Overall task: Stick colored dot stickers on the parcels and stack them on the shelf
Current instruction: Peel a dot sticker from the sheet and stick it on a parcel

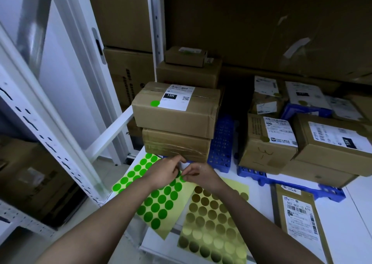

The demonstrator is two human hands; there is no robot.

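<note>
A sheet of green dot stickers [159, 201] lies on the white table, with a sheet of gold dot stickers [211, 223] to its right. My left hand [165, 173] presses on the green sheet near its top edge. My right hand [198, 173] pinches a green dot [182, 178] at that edge. Straight ahead stand two stacked cardboard parcels; the upper parcel [177, 110] bears a shipping label and one green dot [155, 103], the lower parcel [177, 147] is wrapped in clear tape.
Several labelled parcels [267, 141] lie on blue plastic trays [221, 143] at the right. A flat brown mailer [298, 219] lies at the right front. Smaller boxes [187, 70] stand behind the stack. A white shelf frame [46, 135] rises at the left.
</note>
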